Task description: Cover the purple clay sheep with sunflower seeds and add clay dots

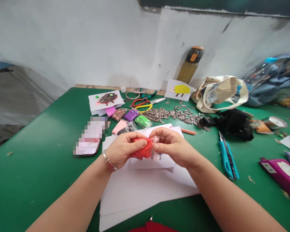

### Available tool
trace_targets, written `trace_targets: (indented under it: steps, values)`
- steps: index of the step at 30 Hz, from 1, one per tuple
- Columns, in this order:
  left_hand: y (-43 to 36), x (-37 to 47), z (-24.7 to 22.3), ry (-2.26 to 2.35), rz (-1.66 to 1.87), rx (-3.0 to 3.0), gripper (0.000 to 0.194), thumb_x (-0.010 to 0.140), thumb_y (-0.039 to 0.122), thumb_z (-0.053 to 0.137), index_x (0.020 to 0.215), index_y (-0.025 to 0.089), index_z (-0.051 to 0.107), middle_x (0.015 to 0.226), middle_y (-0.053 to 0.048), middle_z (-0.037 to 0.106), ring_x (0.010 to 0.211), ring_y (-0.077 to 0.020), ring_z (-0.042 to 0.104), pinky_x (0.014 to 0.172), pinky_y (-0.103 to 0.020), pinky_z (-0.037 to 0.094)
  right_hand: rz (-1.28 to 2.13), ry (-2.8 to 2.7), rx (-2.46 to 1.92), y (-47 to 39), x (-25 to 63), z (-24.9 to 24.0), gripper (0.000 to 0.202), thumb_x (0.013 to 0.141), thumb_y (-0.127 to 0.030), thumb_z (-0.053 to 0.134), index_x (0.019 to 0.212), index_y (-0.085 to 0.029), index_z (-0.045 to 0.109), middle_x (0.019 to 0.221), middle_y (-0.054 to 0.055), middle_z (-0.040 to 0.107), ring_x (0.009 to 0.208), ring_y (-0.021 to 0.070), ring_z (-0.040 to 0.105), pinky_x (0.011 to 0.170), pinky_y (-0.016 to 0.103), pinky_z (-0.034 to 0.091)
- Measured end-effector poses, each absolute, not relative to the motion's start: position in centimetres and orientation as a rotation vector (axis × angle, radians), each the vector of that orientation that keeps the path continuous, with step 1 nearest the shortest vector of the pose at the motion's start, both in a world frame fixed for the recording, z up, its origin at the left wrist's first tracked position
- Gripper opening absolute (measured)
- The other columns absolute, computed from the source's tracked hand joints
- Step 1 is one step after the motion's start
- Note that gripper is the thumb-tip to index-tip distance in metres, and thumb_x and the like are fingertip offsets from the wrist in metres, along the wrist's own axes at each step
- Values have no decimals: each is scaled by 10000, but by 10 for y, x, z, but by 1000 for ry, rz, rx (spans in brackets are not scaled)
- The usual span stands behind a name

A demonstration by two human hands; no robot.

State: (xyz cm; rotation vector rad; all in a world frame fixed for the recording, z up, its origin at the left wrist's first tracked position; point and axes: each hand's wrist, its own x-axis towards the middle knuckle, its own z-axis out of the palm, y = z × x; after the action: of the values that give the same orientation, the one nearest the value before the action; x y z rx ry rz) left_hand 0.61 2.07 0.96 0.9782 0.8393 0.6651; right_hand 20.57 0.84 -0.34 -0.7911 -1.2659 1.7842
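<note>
Above white paper sheets [140, 190], both hands hold a small packet of red modelling clay [145, 149] in clear plastic. My left hand [124, 148] is closed on the clay, its thumb lying across the front. With thumb and fingers, my right hand [168, 143] pinches the crumpled plastic wrapper [156, 151] at the packet's right end. Just beyond the hands lie more clay packets: green [143, 121], purple [131, 114], brown [118, 114] and pink [110, 111]. A black packet [127, 128] is partly hidden behind my left hand.
Sunflower seeds [157, 115] lie in a heap near scissors [149, 103]. A phone [90, 137] is on the left, a blue utility knife [227, 158] on the right. Farther back are a hedgehog drawing [178, 90], a bottle [189, 66], a canvas bag [219, 93] and a seed-covered picture [106, 99].
</note>
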Motion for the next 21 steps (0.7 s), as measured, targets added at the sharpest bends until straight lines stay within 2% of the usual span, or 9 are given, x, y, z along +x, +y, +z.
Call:
trace_targets:
  steps: [7,11,15,21]
  values:
    - [21,5,10,825,640,923,277,754,348,751,891,122,666,720,-42,677,595,-119,630,498,-199,509,1722,-1271,-850,8,206,0,163,843,-246,636,995,-186,637,750,10,631,638,114,586,584,254,459]
    - [21,4,11,826,641,900,284,741,345,763,885,120,665,714,-38,671,590,-117,626,491,-199,512,1670,-1232,-884,7,202,-3,114,855,-264,614,925,-180,645,669,-9,594,579,103,548,545,246,438]
    - [20,5,12,825,652,887,288,723,353,776,861,124,667,704,-32,665,577,-112,618,484,-199,514,1631,-1140,-924,6,199,-5,123,845,-293,625,874,-177,655,673,-12,588,561,85,523,526,228,424]
    - [20,7,10,869,686,970,292,726,363,769,849,120,665,674,-26,655,550,-107,601,478,-199,503,1733,-1247,-859,5,203,-2,250,779,-252,703,1009,-205,619,719,-6,616,616,119,578,561,255,452]
